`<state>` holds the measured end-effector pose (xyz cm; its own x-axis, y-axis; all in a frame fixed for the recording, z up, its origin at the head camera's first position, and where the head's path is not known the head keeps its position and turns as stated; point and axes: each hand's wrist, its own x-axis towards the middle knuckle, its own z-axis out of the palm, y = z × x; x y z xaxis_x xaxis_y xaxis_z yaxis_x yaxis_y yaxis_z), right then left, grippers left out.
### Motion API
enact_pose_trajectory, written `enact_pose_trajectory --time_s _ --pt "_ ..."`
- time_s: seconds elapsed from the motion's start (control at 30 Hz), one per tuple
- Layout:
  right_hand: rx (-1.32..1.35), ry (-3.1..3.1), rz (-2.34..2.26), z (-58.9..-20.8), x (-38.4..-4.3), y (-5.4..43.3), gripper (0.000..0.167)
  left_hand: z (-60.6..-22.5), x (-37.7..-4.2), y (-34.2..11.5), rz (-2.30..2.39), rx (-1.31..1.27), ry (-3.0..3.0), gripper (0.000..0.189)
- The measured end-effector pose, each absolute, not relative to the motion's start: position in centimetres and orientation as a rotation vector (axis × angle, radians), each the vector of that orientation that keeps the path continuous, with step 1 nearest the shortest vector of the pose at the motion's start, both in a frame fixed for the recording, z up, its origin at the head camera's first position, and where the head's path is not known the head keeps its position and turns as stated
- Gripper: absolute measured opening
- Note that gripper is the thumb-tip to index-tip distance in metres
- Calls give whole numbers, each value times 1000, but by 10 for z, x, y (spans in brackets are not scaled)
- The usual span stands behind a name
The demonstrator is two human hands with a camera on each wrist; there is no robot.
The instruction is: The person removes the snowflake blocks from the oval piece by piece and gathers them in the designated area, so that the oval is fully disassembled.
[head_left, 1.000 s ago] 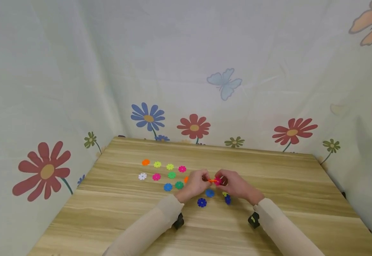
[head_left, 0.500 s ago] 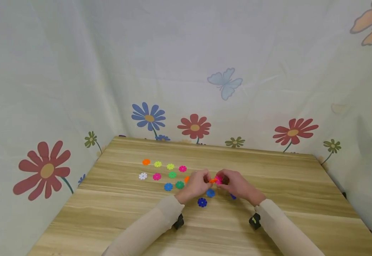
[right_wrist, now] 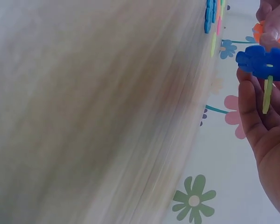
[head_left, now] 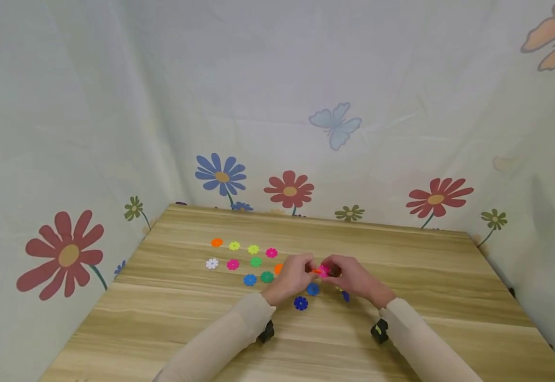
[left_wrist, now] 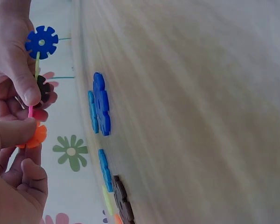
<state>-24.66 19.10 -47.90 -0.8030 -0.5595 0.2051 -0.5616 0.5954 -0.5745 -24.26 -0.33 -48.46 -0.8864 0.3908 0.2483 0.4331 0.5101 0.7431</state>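
Observation:
Above the wooden table, my left hand (head_left: 293, 277) pinches an orange notched plastic disc (left_wrist: 39, 136) between thumb and fingers. The orange disc's edge meets a pink disc (head_left: 323, 271) held by my right hand (head_left: 355, 277). In the left wrist view, a dark brown disc (left_wrist: 45, 88), a yellow disc (left_wrist: 37, 65) seen edge-on and a dark blue disc (left_wrist: 42, 42) follow on from the pink one as a linked chain. The blue end hangs near my right palm. My fingers hide part of the pink and brown discs.
Loose discs lie flat left of and below the hands, among them a white one (head_left: 212, 263), an orange one (head_left: 217, 242), a green one (head_left: 256, 262) and a dark blue one (head_left: 301, 303). A flower-printed cloth (head_left: 258, 79) stands behind the table (head_left: 425, 265).
Both hands stay almost in place. Between them the orange disc tilts slightly against the pink one, and the chain's dark blue end swings a little below my right hand.

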Motion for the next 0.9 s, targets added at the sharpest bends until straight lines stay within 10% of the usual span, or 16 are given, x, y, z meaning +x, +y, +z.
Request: enact_pose_trajectory --time_s 0.9 --pt "887 -2886 947 -474 -242 197 25 -456 -280 -55 -1601 -449 -2823 22"
